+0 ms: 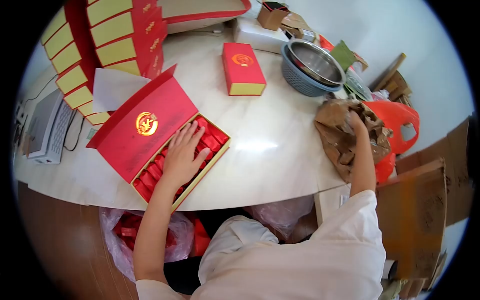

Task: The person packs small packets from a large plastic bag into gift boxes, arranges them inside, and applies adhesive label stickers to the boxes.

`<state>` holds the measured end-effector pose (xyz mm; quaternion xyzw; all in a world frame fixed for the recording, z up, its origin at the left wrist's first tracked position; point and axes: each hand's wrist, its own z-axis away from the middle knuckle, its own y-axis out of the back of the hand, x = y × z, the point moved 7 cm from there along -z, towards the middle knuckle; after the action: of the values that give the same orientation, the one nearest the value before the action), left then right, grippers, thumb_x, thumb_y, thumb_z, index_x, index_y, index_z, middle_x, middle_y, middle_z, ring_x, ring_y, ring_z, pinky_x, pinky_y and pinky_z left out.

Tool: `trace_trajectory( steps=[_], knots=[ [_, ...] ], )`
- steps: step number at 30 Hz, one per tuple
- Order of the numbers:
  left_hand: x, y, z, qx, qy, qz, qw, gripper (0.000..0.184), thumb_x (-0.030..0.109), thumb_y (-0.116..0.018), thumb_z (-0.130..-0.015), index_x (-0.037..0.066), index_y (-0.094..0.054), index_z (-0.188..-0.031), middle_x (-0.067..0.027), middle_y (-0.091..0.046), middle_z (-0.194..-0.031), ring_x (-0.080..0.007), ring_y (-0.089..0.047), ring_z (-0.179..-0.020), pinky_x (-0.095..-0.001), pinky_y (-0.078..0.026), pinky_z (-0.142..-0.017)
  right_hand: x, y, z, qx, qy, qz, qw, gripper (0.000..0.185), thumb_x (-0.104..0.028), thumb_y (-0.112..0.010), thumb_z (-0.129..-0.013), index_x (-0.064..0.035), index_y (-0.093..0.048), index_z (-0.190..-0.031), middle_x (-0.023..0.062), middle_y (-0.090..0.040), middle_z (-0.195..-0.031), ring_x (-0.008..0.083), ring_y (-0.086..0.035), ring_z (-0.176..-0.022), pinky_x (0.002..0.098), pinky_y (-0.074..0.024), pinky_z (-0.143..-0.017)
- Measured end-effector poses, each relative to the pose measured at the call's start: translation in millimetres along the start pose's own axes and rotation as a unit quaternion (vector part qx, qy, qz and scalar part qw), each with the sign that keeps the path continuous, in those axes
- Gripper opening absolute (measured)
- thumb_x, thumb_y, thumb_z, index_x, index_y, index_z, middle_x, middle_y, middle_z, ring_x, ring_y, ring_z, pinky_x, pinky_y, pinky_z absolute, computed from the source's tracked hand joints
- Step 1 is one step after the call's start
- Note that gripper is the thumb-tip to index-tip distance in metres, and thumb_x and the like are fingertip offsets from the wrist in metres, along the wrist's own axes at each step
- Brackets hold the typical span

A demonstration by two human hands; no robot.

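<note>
My left hand point(183, 156) lies flat with its fingers spread over the small red packets point(212, 136) that fill an open gift box. The red lid point(131, 141) of that box, with a gold emblem on it, is folded back to the left. My right hand point(356, 122) reaches into the mouth of a crumpled brown paper bag point(334, 131) at the table's right side. Its fingers are hidden in the bag, so what they hold does not show. A closed red gift box point(244, 69) rests near the middle of the table.
Stacked red-and-yellow boxes point(112, 35) rise at the back left, near a grey device with keys point(49, 127). A steel bowl in a blue basket point(306, 83) stands back right, beside a red plastic bag point(400, 122). Below the edge sits a plastic bag of red packets point(116, 240).
</note>
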<state>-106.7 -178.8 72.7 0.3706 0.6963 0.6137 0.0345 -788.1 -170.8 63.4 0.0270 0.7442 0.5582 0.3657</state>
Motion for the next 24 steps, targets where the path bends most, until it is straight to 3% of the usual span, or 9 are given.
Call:
trace_trajectory(
  steps=[3, 7, 15, 24],
  knots=[
    [-0.3, -0.6, 0.1, 0.002, 0.001, -0.004, 1.0, 0.058, 0.038, -0.053, -0.09, 0.006, -0.042, -0.138, -0.0158, -0.035, -0.146, -0.0305, -0.029, -0.137, -0.0449, -0.019, -0.114, -19.0, -15.6, -0.1, -0.029, 0.038, 0.123, 0.991, 0.041, -0.014, -0.055, -0.084, 0.0053, -0.054, -0.12, 0.0203, -0.061, -0.118, 0.0323, -0.059, -0.106, 0.038, -0.0454, -0.09],
    [2.1, 3.9, 0.6, 0.012, 0.005, 0.027, 1.0, 0.055, 0.034, -0.056, -0.089, 0.008, -0.044, -0.136, -0.0168, -0.038, -0.144, -0.0332, -0.031, -0.136, -0.0456, -0.021, -0.114, -16.2, -37.1, -12.7, -0.045, 0.049, 0.18, 0.981, 0.04, -0.015, -0.055, -0.084, 0.0052, -0.054, -0.119, 0.0204, -0.061, -0.117, 0.0324, -0.059, -0.106, 0.0381, -0.0456, -0.09],
    [-4.4, -6.4, 4.2, -0.013, 0.022, 0.043, 0.999, 0.056, 0.036, -0.047, -0.094, 0.008, -0.036, -0.142, -0.0145, -0.026, -0.151, -0.0295, -0.021, -0.141, -0.0432, -0.012, -0.117, -11.1, -57.6, -22.5, -0.063, 0.024, 0.244, 0.968, 0.038, -0.015, -0.055, -0.084, 0.0049, -0.055, -0.117, 0.0206, -0.061, -0.116, 0.0327, -0.06, -0.105, 0.0384, -0.046, -0.089],
    [-4.3, -8.6, 3.9, -0.013, 0.022, 0.034, 0.999, 0.055, 0.037, -0.044, -0.096, 0.007, -0.037, -0.141, -0.0146, -0.027, -0.151, -0.0272, -0.019, -0.142, -0.0413, -0.012, -0.117, -11.1, -53.3, -27.9, -0.063, 0.012, 0.265, 0.962, 0.037, -0.015, -0.055, -0.084, 0.0046, -0.056, -0.115, 0.0208, -0.061, -0.115, 0.033, -0.06, -0.104, 0.0387, -0.0464, -0.088]
  ],
)
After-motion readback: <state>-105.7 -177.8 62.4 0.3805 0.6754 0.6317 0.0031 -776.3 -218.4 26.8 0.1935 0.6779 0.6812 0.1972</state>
